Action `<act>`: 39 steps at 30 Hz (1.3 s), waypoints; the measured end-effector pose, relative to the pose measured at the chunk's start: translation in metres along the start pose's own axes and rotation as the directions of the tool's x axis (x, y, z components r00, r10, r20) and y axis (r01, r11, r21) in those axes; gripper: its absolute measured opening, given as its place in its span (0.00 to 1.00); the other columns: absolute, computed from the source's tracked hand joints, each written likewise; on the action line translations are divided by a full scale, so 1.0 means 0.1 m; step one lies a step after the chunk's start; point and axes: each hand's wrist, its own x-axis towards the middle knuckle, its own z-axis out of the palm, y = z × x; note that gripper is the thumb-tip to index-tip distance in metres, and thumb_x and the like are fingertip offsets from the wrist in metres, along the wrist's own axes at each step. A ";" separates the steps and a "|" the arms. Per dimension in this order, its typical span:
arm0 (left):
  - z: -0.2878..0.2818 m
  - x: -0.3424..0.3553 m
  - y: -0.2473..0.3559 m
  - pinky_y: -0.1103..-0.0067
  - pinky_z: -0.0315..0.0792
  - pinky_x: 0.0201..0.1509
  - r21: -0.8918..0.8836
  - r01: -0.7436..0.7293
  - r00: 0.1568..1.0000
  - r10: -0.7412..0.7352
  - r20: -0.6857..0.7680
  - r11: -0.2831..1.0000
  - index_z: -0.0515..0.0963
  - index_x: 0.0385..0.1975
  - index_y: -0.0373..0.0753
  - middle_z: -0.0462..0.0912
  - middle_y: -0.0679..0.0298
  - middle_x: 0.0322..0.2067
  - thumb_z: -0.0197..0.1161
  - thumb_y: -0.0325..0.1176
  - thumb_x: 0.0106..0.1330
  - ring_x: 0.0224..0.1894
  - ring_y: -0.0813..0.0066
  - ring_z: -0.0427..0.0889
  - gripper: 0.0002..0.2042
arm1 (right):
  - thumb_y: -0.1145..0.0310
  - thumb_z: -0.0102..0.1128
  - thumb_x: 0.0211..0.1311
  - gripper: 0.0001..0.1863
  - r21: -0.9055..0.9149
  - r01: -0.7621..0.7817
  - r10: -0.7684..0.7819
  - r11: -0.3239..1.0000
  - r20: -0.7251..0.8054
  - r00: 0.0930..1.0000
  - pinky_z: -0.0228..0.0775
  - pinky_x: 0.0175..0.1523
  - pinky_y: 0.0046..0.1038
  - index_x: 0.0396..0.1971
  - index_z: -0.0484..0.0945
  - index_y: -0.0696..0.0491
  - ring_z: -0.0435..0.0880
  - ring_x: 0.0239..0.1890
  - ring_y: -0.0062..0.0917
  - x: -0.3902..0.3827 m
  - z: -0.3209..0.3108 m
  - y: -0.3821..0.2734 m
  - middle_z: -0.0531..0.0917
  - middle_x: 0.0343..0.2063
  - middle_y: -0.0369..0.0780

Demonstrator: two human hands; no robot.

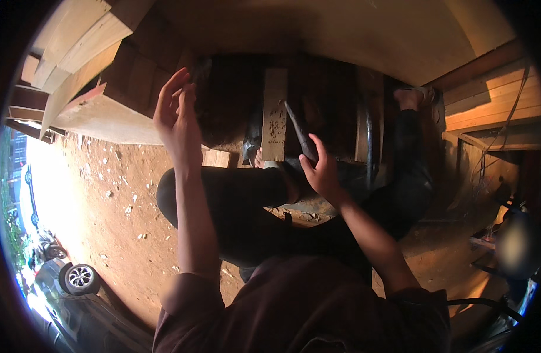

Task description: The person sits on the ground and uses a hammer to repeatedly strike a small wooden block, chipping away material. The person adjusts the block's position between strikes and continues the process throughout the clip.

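My right hand (320, 173) is shut on a long, thin grey metal tool (298, 130) whose tip points up toward a narrow pale wooden plank (274, 115) standing in front of me. My left hand (177, 120) is raised at the upper left with its fingers stretched upward, close to a stack of wooden boards (132, 73). A small dark shape (201, 67) sits at its fingertips; whether the hand grips it is unclear. My legs in dark trousers (235, 197) lie under both hands.
Pale planks (76, 41) are piled at the top left and more boards (494, 100) at the right. The dirt ground (105, 194) is strewn with chips. A car wheel (79, 278) shows at the lower left. My foot (413, 94) rests at the upper right.
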 end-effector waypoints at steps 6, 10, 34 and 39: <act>-0.49 -0.27 0.70 0.48 0.79 0.57 -0.383 -0.840 0.531 0.437 -0.726 0.385 0.84 0.45 0.33 0.72 0.43 0.62 0.52 0.43 0.77 0.59 0.51 0.80 0.20 | 0.57 0.70 0.65 0.31 -0.403 -0.179 0.273 0.897 0.189 0.943 0.79 0.51 0.44 0.66 0.75 0.49 0.87 0.49 0.53 0.12 -0.06 0.06 0.88 0.41 0.52; -0.84 -0.53 1.20 0.52 0.79 0.56 -0.310 -0.948 0.283 0.648 -0.707 0.076 0.83 0.47 0.33 0.74 0.45 0.61 0.53 0.38 0.75 0.57 0.52 0.81 0.16 | 0.62 0.69 0.67 0.26 -0.163 -0.071 0.093 0.984 0.134 0.987 0.78 0.48 0.33 0.63 0.76 0.51 0.89 0.42 0.32 0.20 -0.16 -0.01 0.87 0.40 0.44; 0.09 -0.99 -0.55 0.57 0.68 0.73 0.559 -0.446 0.775 -0.011 0.632 0.699 0.61 0.77 0.52 0.57 0.46 0.76 0.68 0.19 0.57 0.74 0.41 0.64 0.45 | 0.62 0.73 0.63 0.20 -0.163 0.174 -0.168 0.971 0.048 0.985 0.80 0.38 0.35 0.53 0.83 0.52 0.89 0.30 0.34 0.24 -0.20 -0.81 0.86 0.26 0.40; 0.40 -0.92 -0.52 0.58 0.73 0.68 0.388 -0.587 0.648 0.125 0.751 0.710 0.74 0.67 0.49 0.76 0.51 0.65 0.74 0.24 0.54 0.70 0.46 0.72 0.36 | 0.48 0.70 0.68 0.34 -0.127 0.029 0.001 0.991 0.227 0.974 0.83 0.45 0.35 0.64 0.76 0.57 0.91 0.39 0.36 0.35 -0.26 -1.05 0.88 0.49 0.48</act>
